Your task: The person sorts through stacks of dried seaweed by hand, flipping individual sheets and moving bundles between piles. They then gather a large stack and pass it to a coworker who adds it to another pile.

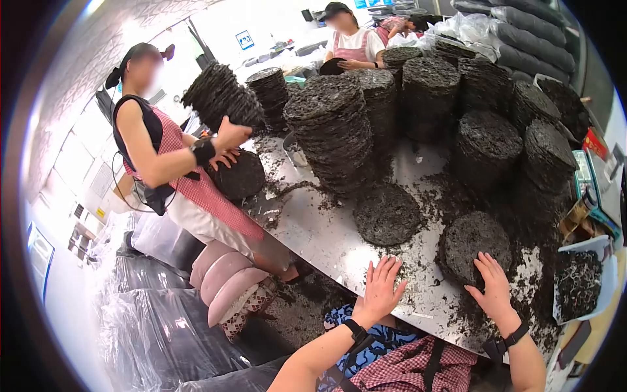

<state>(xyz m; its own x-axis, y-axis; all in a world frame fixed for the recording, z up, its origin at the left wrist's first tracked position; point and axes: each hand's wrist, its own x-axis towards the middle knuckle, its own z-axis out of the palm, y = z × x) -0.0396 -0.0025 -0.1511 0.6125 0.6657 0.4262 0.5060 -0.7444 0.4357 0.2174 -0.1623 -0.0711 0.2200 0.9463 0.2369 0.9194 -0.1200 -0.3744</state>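
Note:
My left hand (383,291) lies with spread fingers over the front edge of the metal table (307,215), holding nothing. The fingers of my right hand (491,287), apart from each other, rest on the near side of a dark round disc stack (475,248). Just beyond my left hand lies another low stack of dark discs (387,214), untouched. Tall stacks of the same rough dark discs (326,130) rise behind it, and more (488,140) stand beyond my right hand. Dark crumbs are scattered around both hands.
At the left a co-worker (157,130) in a checked apron holds a tilted stack of discs (222,98). Another co-worker (353,42) stands across the table. A blue bin of dark scraps (578,281) sits at right. A pink padded stool (225,277) is at lower left.

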